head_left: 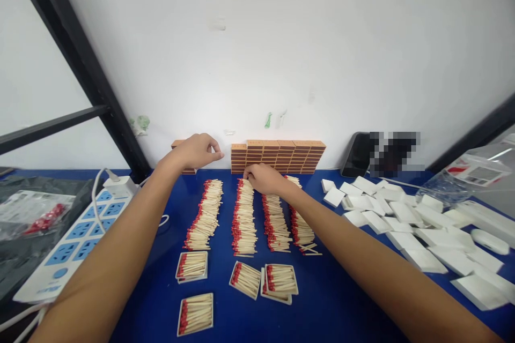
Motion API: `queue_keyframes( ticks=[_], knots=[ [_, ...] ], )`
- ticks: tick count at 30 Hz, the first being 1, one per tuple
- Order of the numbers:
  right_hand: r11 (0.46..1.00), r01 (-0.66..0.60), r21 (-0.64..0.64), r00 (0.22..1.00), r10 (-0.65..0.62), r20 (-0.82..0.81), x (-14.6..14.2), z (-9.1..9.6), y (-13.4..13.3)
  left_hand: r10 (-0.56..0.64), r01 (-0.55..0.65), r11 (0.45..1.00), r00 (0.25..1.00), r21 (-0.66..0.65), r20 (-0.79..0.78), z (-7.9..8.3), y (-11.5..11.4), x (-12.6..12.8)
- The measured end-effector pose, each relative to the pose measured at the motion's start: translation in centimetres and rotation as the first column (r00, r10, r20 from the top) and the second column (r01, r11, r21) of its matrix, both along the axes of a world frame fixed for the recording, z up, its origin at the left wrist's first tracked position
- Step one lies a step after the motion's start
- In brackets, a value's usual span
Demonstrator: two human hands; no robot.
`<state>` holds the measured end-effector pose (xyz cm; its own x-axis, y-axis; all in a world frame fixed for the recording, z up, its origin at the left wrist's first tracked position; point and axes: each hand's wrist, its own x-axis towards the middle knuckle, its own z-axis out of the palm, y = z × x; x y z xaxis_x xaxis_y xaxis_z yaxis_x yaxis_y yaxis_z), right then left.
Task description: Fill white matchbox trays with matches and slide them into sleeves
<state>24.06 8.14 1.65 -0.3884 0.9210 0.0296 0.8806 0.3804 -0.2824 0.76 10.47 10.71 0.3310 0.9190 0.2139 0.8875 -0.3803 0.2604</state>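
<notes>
My left hand (201, 150) hangs in the air near the wall, fingers loosely curved with nothing visible in them. Behind it, a short stack of matchboxes (177, 143) is partly hidden. My right hand (262, 178) is closed, its fingertips down at the far end of a row of red-headed matches (243, 220); whatever they pinch is hidden. Other match rows lie to the left (204, 214) and right (277, 225). A wall of stacked brown matchboxes (281, 155) stands just behind my right hand. Nearer me are match-filled white trays (196, 313).
Many white box trays (402, 214) are heaped at the right, near a dark phone-like object (356, 154) and a clear plastic bag (462, 177). A power strip (76, 244) with white cables lies at the left beside a dark plastic package (24, 246). Black frame bars flank the table.
</notes>
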Motion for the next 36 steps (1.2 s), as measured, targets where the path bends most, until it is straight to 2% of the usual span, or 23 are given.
queue_keyframes(
  ticks=[9, 22, 26, 29, 31, 34, 36],
  knots=[
    [1.000, 0.001, -0.001, 1.000, -0.001, 0.015, 0.1, -0.1, -0.4, -0.086, 0.084, 0.995, 0.996, -0.047, -0.037, 0.7, 0.4, -1.1],
    [1.000, 0.003, 0.001, 0.999, -0.003, 0.038, -0.5, 0.5, -0.9, -0.081, 0.078, 0.996, 0.996, -0.053, -0.047, 0.7, 0.2, -0.9],
    [1.000, -0.001, 0.020, 1.000, 0.001, 0.009, 0.1, 1.3, -1.7, -0.097, 0.095, 0.994, 0.994, -0.046, -0.043, 0.8, -0.1, -0.8],
    [0.999, -0.001, 0.044, 1.000, 0.002, -0.023, 1.2, 2.5, -3.7, -0.109, 0.109, 0.994, 0.994, -0.032, -0.017, 0.9, -0.3, -0.6],
    [0.999, -0.016, 0.033, 0.998, 0.019, -0.063, 2.2, 3.5, -6.0, -0.118, 0.118, 0.992, 0.993, -0.037, 0.005, 0.9, -0.6, -0.5],
    [0.991, -0.120, -0.065, 0.972, 0.104, -0.213, 3.8, 4.8, -10.5, -0.138, 0.139, 0.988, 0.990, -0.068, 0.027, 1.4, -1.3, -0.2],
    [0.977, -0.174, -0.122, 0.956, 0.138, -0.257, 4.7, 5.2, -13.6, -0.162, 0.164, 0.982, 0.987, -0.100, 0.023, 2.0, -2.1, 0.2]
  ],
)
